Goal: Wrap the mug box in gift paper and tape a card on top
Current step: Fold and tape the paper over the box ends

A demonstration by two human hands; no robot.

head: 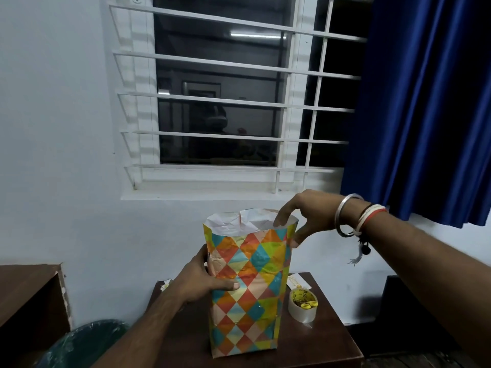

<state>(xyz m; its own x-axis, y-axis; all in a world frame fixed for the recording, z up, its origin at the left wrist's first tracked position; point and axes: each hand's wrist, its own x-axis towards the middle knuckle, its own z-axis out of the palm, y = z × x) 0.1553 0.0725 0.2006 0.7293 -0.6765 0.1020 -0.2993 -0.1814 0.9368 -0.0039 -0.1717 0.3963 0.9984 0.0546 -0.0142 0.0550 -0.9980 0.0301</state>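
The mug box stands upright on a small brown table (326,343), covered in gift paper (249,282) with a coloured diamond pattern. The paper's top end stands open, its white inside showing. My left hand (202,282) grips the parcel's left side at mid height, thumb across the front. My right hand (300,216) is at the open top's right corner, fingers curled over the paper's edge and thumb on the outside. A card (296,281) lies on the table behind the parcel to the right, partly hidden.
A roll of clear tape (303,306) lies right of the parcel, with yellow-handled scissors (309,304) showing through its hole. A barred window (225,102) and blue curtain (425,102) are behind. A brown cabinet (29,301) and a green chair (87,341) are at the left.
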